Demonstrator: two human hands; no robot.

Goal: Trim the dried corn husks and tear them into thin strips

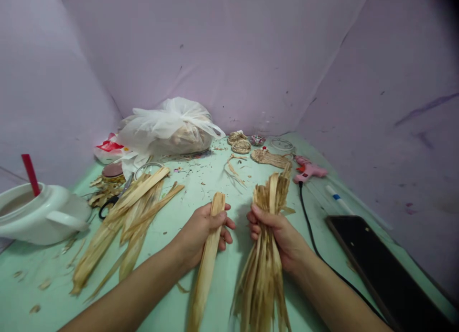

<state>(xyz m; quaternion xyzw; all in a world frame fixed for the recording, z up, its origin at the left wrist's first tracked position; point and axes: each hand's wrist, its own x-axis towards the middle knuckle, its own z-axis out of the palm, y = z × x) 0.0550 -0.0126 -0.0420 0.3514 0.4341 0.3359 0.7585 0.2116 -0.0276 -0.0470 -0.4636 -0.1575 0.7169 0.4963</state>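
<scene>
My left hand [203,231] pinches one pale, flat strip of dried plant husk [207,265] between thumb and fingers, its lower end running off the bottom of the view. A thick bundle of browner dried husk strips [263,279] is gripped in my right hand [274,229], fanned out above and below the fist. The two hands are apart, side by side over the pale green table [168,293]. Left of my left hand lies a loose pile of husk strips [134,222], with black-handled scissors [114,200] partly under it.
At the back stands a white plastic bag [172,126]. A white pot [46,215] with a red stick is at far left. On the right are a pink glue gun [310,171] with a black cord and a dark phone-like slab [380,270]. Woven pieces [268,157] lie at the back.
</scene>
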